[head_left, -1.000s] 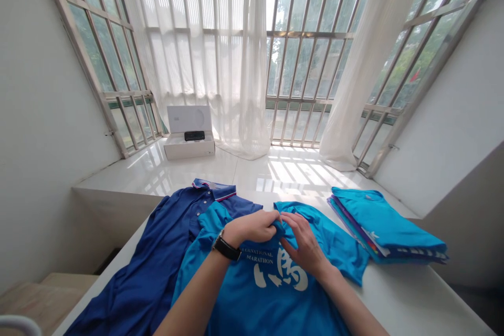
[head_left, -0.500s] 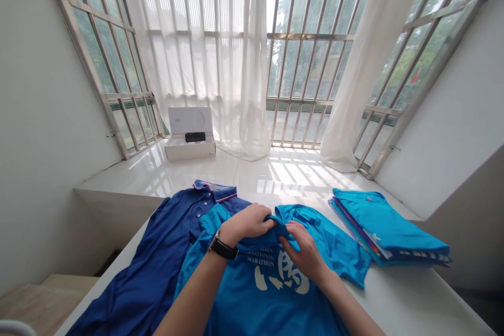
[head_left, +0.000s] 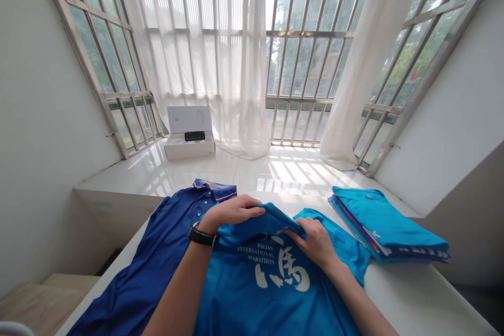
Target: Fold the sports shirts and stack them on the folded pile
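A bright blue T-shirt (head_left: pixel 271 294) with white "Dalian International Marathon" lettering and a large white character lies spread under my forearms. My left hand (head_left: pixel 232 210), with a black wristwatch (head_left: pixel 202 234) on its wrist, grips a raised fold of that shirt's top edge (head_left: pixel 268 222). My right hand (head_left: pixel 315 241) pinches the other end of the same fold. Beneath the blue shirt's left side lies a navy polo shirt (head_left: pixel 157 241) with a striped collar (head_left: pixel 216 190). To the right stands a stack of folded blue shirts (head_left: pixel 384 224), beyond reach of either hand.
Everything lies on a white table (head_left: pixel 413 294) whose edge runs down both sides. Beyond it is a glossy white window ledge (head_left: pixel 275 168) holding an open white box (head_left: pixel 189 147) with a black object (head_left: pixel 195 136). Sheer curtains (head_left: pixel 205 63) hang over barred windows.
My hands have moved apart, the left one further left and up, and they stretch the fold wider. More of the printed lettering now shows below it.
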Available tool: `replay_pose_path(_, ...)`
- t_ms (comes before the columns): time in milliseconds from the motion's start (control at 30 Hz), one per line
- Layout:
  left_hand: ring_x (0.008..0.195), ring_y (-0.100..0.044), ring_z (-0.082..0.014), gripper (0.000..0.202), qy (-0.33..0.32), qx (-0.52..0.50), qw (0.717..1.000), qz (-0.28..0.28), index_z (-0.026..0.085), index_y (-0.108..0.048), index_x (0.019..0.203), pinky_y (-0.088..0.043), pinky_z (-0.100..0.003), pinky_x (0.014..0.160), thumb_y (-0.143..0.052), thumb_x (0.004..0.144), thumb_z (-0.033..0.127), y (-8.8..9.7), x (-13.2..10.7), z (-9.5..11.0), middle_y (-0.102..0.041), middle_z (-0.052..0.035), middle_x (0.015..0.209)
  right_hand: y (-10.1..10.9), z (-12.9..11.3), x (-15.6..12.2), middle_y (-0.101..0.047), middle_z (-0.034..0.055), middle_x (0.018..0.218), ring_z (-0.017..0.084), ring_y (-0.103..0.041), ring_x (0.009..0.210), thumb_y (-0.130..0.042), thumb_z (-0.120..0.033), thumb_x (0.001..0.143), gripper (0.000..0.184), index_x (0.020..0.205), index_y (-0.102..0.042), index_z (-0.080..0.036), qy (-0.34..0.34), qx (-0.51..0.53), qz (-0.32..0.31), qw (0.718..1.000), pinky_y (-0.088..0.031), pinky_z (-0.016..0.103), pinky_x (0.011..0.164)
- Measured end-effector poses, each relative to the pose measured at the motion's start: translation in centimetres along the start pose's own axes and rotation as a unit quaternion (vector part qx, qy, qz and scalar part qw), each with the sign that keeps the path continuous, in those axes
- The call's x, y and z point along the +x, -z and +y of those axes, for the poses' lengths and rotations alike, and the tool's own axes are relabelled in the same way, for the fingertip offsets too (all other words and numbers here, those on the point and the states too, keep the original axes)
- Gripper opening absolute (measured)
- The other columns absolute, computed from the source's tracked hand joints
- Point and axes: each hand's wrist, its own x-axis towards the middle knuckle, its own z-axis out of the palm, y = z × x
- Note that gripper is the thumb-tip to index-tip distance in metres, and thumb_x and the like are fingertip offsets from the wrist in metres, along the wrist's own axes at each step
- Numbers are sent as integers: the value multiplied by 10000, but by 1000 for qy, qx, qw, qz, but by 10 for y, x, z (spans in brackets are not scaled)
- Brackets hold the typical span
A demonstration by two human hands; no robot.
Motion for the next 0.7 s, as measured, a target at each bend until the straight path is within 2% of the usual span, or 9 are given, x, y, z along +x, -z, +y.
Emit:
replay_pose_path(67, 663, -498, -149, 481, 20, -4, 1000, 18, 160, -672, 872, -383, -247, 585, -442, 939, 577, 6, -7, -1, -597, -13, 717, 3, 11, 1, -671, 54, 748, 240, -611, 736, -580, -508, 913, 312, 881, -698, -221, -33, -22, -14, 999, -431, 342, 695)
replay_pose_path(133, 699, -529, -161, 487, 42, 16, 998, 39, 170, -676, 891, -401, -248, 608, -432, 940, 589, 10, -11, -5, -624, -19, 757, 6, 19, 2, -673, 60, 766, 261, -609, 779, -589, -468, 905, 264, 854, -693, -230, -36, -37, -8, 999, -448, 359, 705)
replay_pose_path(300, 699, -538, -163, 453, 55, 103, 989, 93, 182, -633, 799, -403, -256, 633, -421, 946, 554, 11, -7, -24, -607, -11, 754, 8, 24, 3, -666, 116, 1063, 315, -584, 968, -611, -413, 884, 204, 904, -690, -226, -12, -31, 89, 995, -486, 448, 812)
replay_pose_path(400, 726, -559, -178, 406, 69, 144, 979, 124, 182, -620, 776, -409, -264, 656, -441, 937, 509, 13, -5, -34, -623, -23, 775, 5, 28, 2, -629, 133, 1113, 316, -568, 991, -623, -457, 876, 251, 866, -690, -215, -19, -22, 132, 991, -494, 473, 853)
replay_pose_path(467, 745, -574, -184, 369, 75, 158, 975, 139, 181, -622, 774, -412, -266, 669, -461, 927, 476, 15, -6, -37, -638, -30, 792, 1, 32, 0, -632, 124, 1095, 308, -571, 988, -621, -470, 874, 269, 791, -680, -221, -25, -29, 123, 992, -498, 468, 850)
replay_pose_path(533, 758, -585, -186, 345, 71, 160, 973, 151, 180, -631, 786, -413, -263, 675, -473, 920, 456, 17, -8, -37, -646, -30, 798, -4, 35, -2, -651, 108, 1070, 295, -589, 983, -605, -456, 882, 274, 748, -672, -226, -28, -35, 85, 995, -502, 448, 834)
replay_pose_path(600, 772, -595, -187, 339, 64, 155, 974, 155, 180, -646, 804, -419, -260, 678, -480, 916, 453, 18, -10, -35, -655, -31, 807, -8, 36, -3, -670, 95, 1049, 283, -609, 979, -586, -424, 887, 253, 758, -676, -226, -31, -37, 44, 998, -503, 422, 816)
replay_pose_path(700, 803, -612, -197, 344, 67, 144, 976, 149, 173, -680, 836, -438, -261, 693, -503, 899, 462, 18, -11, -33, -681, -40, 838, -12, 36, -5, -687, 84, 1013, 274, -633, 952, -582, -385, 874, 198, 804, -672, -223, -44, -32, 21, 998, -500, 392, 785)
